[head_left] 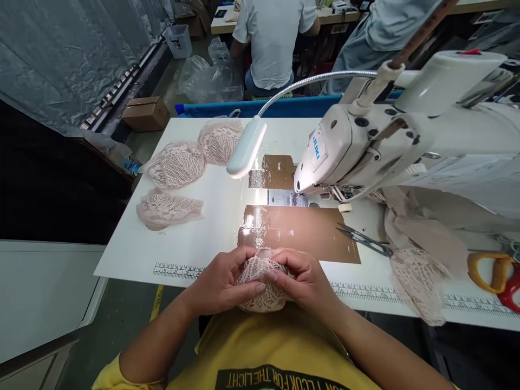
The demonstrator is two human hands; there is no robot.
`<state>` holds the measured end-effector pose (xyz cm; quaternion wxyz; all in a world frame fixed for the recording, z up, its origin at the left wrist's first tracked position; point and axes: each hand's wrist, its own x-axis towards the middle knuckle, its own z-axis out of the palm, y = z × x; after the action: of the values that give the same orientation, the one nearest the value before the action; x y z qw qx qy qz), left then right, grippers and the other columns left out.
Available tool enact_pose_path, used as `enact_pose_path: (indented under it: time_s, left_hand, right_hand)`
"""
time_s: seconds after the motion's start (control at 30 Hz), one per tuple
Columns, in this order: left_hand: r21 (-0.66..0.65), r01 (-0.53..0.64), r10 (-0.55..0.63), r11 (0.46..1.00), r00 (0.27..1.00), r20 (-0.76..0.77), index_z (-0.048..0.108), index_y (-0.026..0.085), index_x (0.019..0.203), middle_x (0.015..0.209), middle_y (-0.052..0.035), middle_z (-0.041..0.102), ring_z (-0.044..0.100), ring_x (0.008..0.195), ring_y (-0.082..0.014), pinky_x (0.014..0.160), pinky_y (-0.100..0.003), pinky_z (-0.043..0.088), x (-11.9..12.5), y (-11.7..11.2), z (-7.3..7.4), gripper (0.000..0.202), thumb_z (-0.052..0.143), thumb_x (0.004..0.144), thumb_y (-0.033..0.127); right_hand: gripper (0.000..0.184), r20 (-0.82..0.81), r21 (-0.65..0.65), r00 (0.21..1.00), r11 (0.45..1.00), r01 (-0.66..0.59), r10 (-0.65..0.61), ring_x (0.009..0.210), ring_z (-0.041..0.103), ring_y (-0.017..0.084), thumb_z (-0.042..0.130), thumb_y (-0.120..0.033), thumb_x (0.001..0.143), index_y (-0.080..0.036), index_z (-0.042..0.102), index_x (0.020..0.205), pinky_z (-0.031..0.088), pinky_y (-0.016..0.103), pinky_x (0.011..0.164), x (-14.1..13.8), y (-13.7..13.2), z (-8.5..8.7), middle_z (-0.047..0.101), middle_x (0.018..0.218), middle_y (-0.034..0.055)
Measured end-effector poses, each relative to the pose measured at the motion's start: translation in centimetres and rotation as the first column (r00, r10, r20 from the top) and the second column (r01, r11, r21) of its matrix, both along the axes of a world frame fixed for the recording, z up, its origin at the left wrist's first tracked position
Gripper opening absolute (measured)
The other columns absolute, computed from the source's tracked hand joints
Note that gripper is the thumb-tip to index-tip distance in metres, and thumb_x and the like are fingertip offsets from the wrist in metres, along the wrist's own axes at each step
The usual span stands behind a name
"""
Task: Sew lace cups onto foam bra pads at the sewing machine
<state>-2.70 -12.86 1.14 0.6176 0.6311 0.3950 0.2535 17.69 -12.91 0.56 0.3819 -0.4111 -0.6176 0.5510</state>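
Between my two hands is a beige lace bra cup (263, 292), held at the table's front edge close to my body. My left hand (227, 281) grips its left side, thumb lying across the lace. On the other side my right hand (303, 279) pinches the upper right edge with thumb and fingers. Just beyond my hands lies a brown taped sheet (300, 230). At the left of the table rest more lace cups: a joined pair (179, 164) and a single folded piece (168, 209).
A JUKI sewing machine (345, 146) stands at right, with a lamp (247, 147) on a bendable neck. Thread snips (365, 241), beige lace fabric (420, 276) and orange-handled scissors (489, 272) lie at right. A printed ruler (365, 292) follows the front edge. A person (274, 43) sits beyond.
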Motion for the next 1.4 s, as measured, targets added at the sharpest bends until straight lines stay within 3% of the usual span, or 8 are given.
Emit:
enact_pose_path:
  time_s: [0.3, 0.53, 0.7, 0.9, 1.03, 1.13, 1.27, 1.4]
  left_hand:
    - [0.184, 0.043, -0.027, 0.982, 0.996, -0.086, 0.058, 0.020, 0.117, 0.105, -0.0046, 0.065, 0.060, 0.089, -0.0168, 0.080, -0.026, 0.047, -1.0, -0.1, 0.6, 0.038, 0.067, 0.082, 0.029]
    - [0.271, 0.039, 0.004, 0.962, 0.988, -0.155, 0.063, 0.016, 0.097, 0.085, -0.0028, 0.064, 0.056, 0.074, -0.0130, 0.069, -0.024, 0.044, -0.6, 1.3, 1.1, 0.016, 0.059, 0.087, 0.028]
    - [0.168, 0.012, 0.001, 0.986, 0.997, -0.078, 0.061, 0.013, 0.085, 0.074, -0.0019, 0.059, 0.051, 0.067, -0.0116, 0.062, -0.022, 0.041, 0.0, 1.8, 0.8, 0.022, 0.051, 0.091, 0.032]
    - [0.085, -0.034, 0.039, 0.996, 0.998, -0.052, 0.056, 0.014, 0.082, 0.069, 0.0009, 0.050, 0.043, 0.064, -0.0096, 0.059, -0.021, 0.036, 0.5, 1.5, 0.3, 0.025, 0.048, 0.093, 0.034]
    - [0.078, -0.007, 0.010, 0.997, 0.999, -0.044, 0.052, 0.015, 0.079, 0.067, 0.0023, 0.045, 0.038, 0.062, -0.0095, 0.057, -0.021, 0.033, 1.3, 1.3, 0.1, 0.025, 0.046, 0.094, 0.035]
    - [0.042, 0.019, -0.019, 0.999, 1.000, -0.008, 0.049, 0.016, 0.079, 0.070, 0.0023, 0.044, 0.038, 0.063, -0.0097, 0.058, -0.021, 0.034, 1.5, 1.3, 0.1, 0.026, 0.049, 0.092, 0.038]
    - [-0.005, 0.058, -0.058, 0.998, 0.998, 0.013, 0.052, 0.015, 0.087, 0.074, 0.0016, 0.048, 0.041, 0.067, -0.0101, 0.060, -0.021, 0.035, 1.3, 1.6, 0.1, 0.026, 0.063, 0.083, 0.038]
    - [-0.052, 0.050, -0.051, 0.997, 0.998, -0.023, 0.055, 0.014, 0.082, 0.069, 0.0024, 0.048, 0.040, 0.062, -0.0086, 0.057, -0.020, 0.034, 1.4, 1.9, -0.1, 0.021, 0.057, 0.087, 0.034]
  right_hand:
    - [0.014, -0.044, 0.032, 0.995, 0.995, 0.090, -0.089, 0.070, 0.063, 0.015, 0.063, -0.025, 0.082, -0.020, 0.061, 0.069, 0.050, 0.027, 0.063, -0.7, 0.0, -0.1, 0.068, 0.078, 0.0034]
    - [0.015, -0.012, 0.034, 0.998, 0.997, 0.066, -0.066, 0.069, 0.064, 0.015, 0.063, -0.026, 0.082, -0.020, 0.062, 0.069, 0.051, 0.027, 0.062, -1.0, 0.1, 0.1, 0.070, 0.078, 0.0034]
    - [0.016, 0.032, -0.022, 0.999, 1.000, 0.021, -0.020, 0.068, 0.062, 0.015, 0.062, -0.030, 0.084, -0.019, 0.063, 0.072, 0.049, 0.026, 0.061, -0.2, 0.3, -0.4, 0.069, 0.077, 0.0033]
    - [0.028, -0.028, -0.133, 0.999, 0.991, 0.024, -0.028, 0.085, 0.063, 0.018, 0.067, -0.036, 0.081, -0.020, 0.061, 0.103, 0.051, 0.030, 0.074, 1.5, 1.1, -0.6, 0.067, 0.097, 0.0067]
    - [0.014, 0.135, -0.006, 0.990, 1.000, -0.031, 0.031, 0.067, 0.057, 0.014, 0.062, -0.033, 0.084, -0.019, 0.065, 0.085, 0.045, 0.025, 0.061, 1.2, 1.4, 0.2, 0.065, 0.075, 0.0017]
    - [0.019, 0.174, 0.038, 0.984, 0.998, -0.041, 0.033, 0.056, 0.048, 0.010, 0.057, -0.031, 0.086, -0.018, 0.063, 0.072, 0.038, 0.023, 0.051, 0.9, 1.6, 0.6, 0.059, 0.063, -0.0016]
    - [0.019, 0.168, 0.044, 0.985, 0.998, -0.054, 0.046, 0.054, 0.047, 0.010, 0.057, -0.030, 0.085, -0.018, 0.062, 0.072, 0.037, 0.023, 0.051, 1.2, 1.6, 0.6, 0.057, 0.061, -0.0023]
    - [0.019, 0.139, 0.046, 0.987, 0.995, -0.086, 0.079, 0.067, 0.058, 0.013, 0.052, -0.028, 0.089, -0.018, 0.067, 0.085, 0.045, 0.024, 0.062, 2.0, 1.6, 0.2, 0.067, 0.075, 0.0014]
